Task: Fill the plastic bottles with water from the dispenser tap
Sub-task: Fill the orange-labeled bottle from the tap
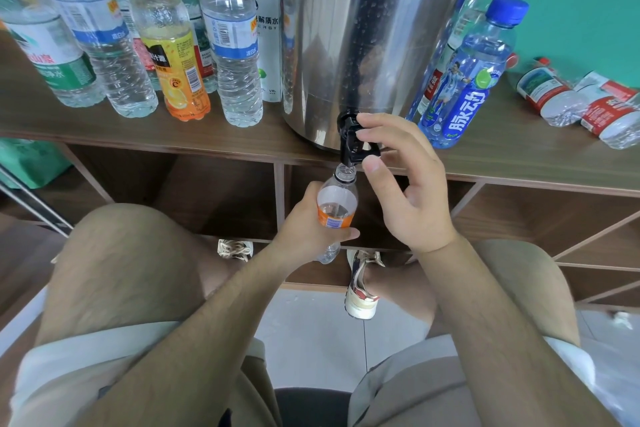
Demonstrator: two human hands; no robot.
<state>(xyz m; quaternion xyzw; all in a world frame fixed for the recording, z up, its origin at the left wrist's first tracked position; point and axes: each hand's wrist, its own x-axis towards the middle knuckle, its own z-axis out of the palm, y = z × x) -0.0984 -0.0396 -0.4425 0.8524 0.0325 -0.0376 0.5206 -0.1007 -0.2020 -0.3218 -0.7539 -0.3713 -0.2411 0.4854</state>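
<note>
The orange-labelled bottle (pixel 337 210) was gripped in the left hand (pixel 304 224), its mouth just under the black tap (pixel 351 142) of the steel dispenser (pixel 363 28). The tap was pinched by the right hand (pixel 407 191). The mouth was best held centred, and the tap shut before overflow.

A small clear plastic bottle with an orange label (pixel 336 210) is held upright and uncapped in the left hand (pixel 304 222), its mouth just under the black plastic tap (pixel 353 140). The right hand (pixel 405 191) pinches the tap's lever. The tap juts from the base of a tall stainless-steel dispenser (pixel 346 28) standing on the wooden table (pixel 104 125). Capped clear bottles (pixel 232 45) stand upright to its left, a blue-capped bottle (pixel 467 80) stands at its right, and two red-labelled bottles (pixel 554 94) lie on their sides beyond.
</note>
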